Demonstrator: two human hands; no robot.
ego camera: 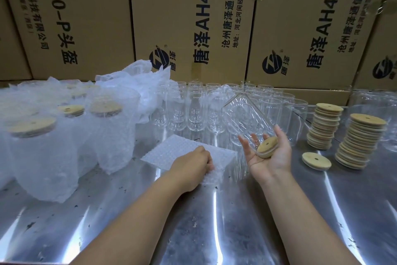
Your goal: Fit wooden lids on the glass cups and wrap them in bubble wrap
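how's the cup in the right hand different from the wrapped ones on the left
The cup in the right hand is bare clear glass, while the wrapped cups are covered in bubble wrap. The held cup is tilted, lid end down in the right hand's palm and off the table; the wrapped cups stand upright on the metal table. Both kinds carry a round wooden lid with a small hole.
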